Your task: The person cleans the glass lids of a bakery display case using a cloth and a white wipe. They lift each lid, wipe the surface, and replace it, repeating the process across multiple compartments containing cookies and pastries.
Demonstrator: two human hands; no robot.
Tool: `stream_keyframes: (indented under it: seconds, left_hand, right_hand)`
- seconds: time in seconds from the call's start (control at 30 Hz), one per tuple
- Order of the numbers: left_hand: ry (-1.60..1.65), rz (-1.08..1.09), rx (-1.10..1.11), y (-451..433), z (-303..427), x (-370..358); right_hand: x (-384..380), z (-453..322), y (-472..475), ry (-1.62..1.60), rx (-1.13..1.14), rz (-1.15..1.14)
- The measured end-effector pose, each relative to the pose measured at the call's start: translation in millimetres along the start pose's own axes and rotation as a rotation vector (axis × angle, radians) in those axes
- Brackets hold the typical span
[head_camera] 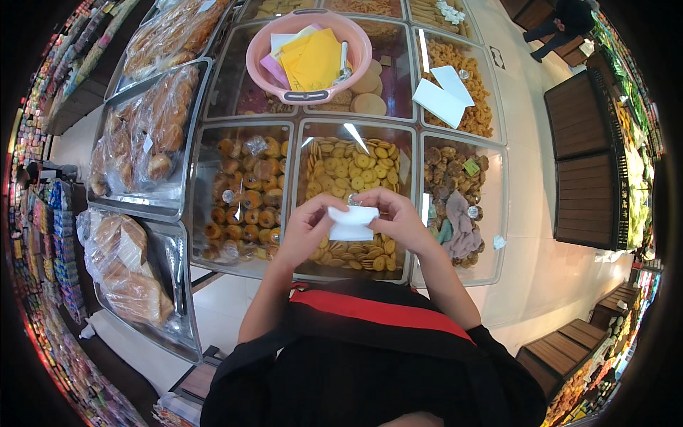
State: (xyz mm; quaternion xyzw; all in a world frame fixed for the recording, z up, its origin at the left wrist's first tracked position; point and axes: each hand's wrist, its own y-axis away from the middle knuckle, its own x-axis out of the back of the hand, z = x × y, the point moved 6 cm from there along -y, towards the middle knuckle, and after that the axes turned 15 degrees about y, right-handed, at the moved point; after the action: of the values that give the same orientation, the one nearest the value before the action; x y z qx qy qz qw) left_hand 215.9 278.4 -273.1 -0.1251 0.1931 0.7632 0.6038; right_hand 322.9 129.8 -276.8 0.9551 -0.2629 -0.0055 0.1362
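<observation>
Between both hands I hold a small white paper slip [352, 224], its upper edge curled. My left hand [308, 227] pinches its left end, and my right hand [397, 218] grips the right end. They are above a clear-lidded bin of round yellow biscuits [355, 165], whose clear knob [354, 199] shows just behind the slip. To the left is a lidded bin of small brown buns [251, 203]. On the right bin's lid, above brown baked pieces [448, 160], rests a crumpled greyish cloth [462, 227].
A pink plastic basin [256, 69] holding yellow paper sheets [315, 61] stands on the far lids. White papers [440, 101] lie on the back right lid. Metal trays [195, 133] with plastic-wrapped bread [144, 128] line the left. A person [568, 24] stands at the far right.
</observation>
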Motion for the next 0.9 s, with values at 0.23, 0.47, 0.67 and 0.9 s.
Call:
stream_keyframes:
  seconds: [0.23, 0.47, 0.67, 0.9]
  left_hand:
    - [0.719, 0.124, 0.204, 4.5, -7.2, -9.2]
    - [0.736, 0.397, 0.206, 5.2, -34.4, 0.6]
    - [-0.108, 0.74, -0.392, -27.8, 7.7, 83.7]
    - [-1.184, 0.363, -0.739, -139.5, 17.9, 101.4]
  right_hand:
    - [2.1, -4.0, 1.5, 0.047, 0.192, 0.185]
    - [-13.9, -23.1, 6.7, 0.369, 0.359, 0.316]
    - [35.1, -1.9, 0.4, 0.609, 0.376, 0.593]
    - [106.4, 78.2, -3.2, 0.736, 0.12, 0.932]
